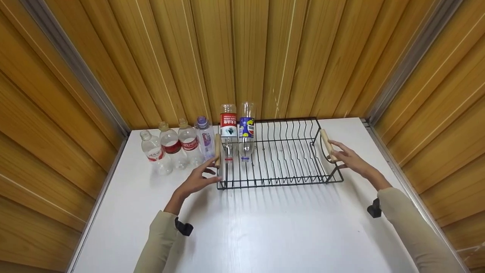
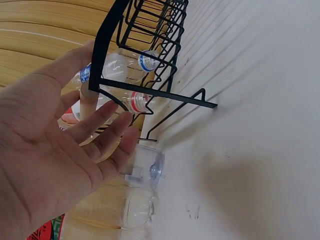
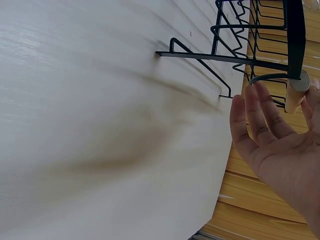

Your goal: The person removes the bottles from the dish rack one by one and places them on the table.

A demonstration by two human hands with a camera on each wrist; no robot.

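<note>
A black wire rack point(image 1: 288, 184) with a light wooden handle at each end stands on a white table. My left hand point(image 1: 196, 181) is at the left wooden handle point(image 1: 217, 151), fingers spread and loosely bent, touching near its front end; the thumb reaches the frame's corner. At the right wooden handle point(image 1: 327, 146), my right hand point(image 1: 350, 161) touches with relaxed fingers, some of them beneath the handle in the right wrist view. Two clear bottles lean neck-down in the rack's left end: a red-and-white labelled bottle point(image 1: 228, 127) and a blue-and-yellow labelled bottle point(image 1: 246, 129).
Left of the rack several clear bottles stand upright: a bottle with a red-and-white label point(image 1: 155, 153), two red-labelled bottles point(image 1: 172, 147), point(image 1: 189, 144) and a purple-labelled bottle point(image 1: 205, 138). Wood-patterned walls point(image 1: 250, 57) enclose the white table point(image 1: 273, 235) at the back and sides.
</note>
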